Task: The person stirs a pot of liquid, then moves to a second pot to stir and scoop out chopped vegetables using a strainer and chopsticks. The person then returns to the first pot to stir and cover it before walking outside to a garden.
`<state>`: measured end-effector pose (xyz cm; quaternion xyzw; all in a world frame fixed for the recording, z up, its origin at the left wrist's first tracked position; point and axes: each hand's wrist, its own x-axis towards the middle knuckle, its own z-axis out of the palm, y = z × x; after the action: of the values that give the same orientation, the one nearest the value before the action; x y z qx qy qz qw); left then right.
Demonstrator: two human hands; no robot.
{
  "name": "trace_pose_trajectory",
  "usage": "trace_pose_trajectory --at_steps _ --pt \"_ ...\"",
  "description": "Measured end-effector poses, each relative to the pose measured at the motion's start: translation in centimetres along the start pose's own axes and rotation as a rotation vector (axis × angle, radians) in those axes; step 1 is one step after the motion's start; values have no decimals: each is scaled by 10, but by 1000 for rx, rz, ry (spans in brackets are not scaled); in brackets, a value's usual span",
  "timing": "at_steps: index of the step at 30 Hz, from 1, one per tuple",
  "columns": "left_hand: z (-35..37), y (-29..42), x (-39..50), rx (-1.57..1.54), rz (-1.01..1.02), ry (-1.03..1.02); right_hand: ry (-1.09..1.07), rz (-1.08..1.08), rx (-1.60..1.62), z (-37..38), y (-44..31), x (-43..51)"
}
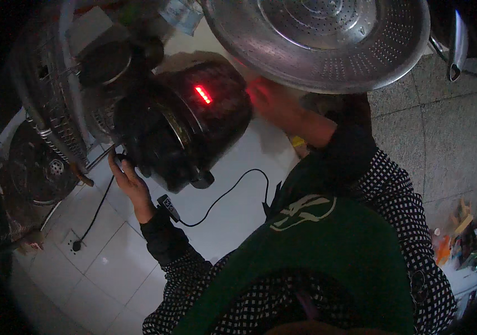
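Observation:
A dark, rounded electric cooker with a glowing red display stands on a white surface before me. My left hand is at its back left side, fingers bent around a small black part. Shadow hides whether that part belongs to the cooker or to the black cord running behind the hand. At the cooker's front, beside the display, my right hand is blurred and tinted red. Its fingertips are at or close to the front panel; contact cannot be made out.
A large perforated metal colander looms above my right hand. A cord with a black block lies near my left wrist. At left are a wire rack and a dark round basin. A wall plug sits on white tiles.

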<state>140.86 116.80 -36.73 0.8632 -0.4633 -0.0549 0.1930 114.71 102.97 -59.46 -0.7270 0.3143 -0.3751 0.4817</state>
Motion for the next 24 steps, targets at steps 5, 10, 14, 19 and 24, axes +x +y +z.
trace_pose_trajectory --at_steps 5,10,14,19,24 --pt "0 8 2 158 -16 -32 -289 251 216 -12 -5 -29" --pt "9 24 1 104 -68 -2 -392 81 579 -20 -57 -23" --pt "10 28 6 74 -98 -52 -369 -182 789 -10 -95 -5" --pt "7 21 9 230 -17 -43 -428 -241 702 -3 -110 0" --pt "1 12 14 195 -5 -65 -378 -313 739 -2 -108 -4"
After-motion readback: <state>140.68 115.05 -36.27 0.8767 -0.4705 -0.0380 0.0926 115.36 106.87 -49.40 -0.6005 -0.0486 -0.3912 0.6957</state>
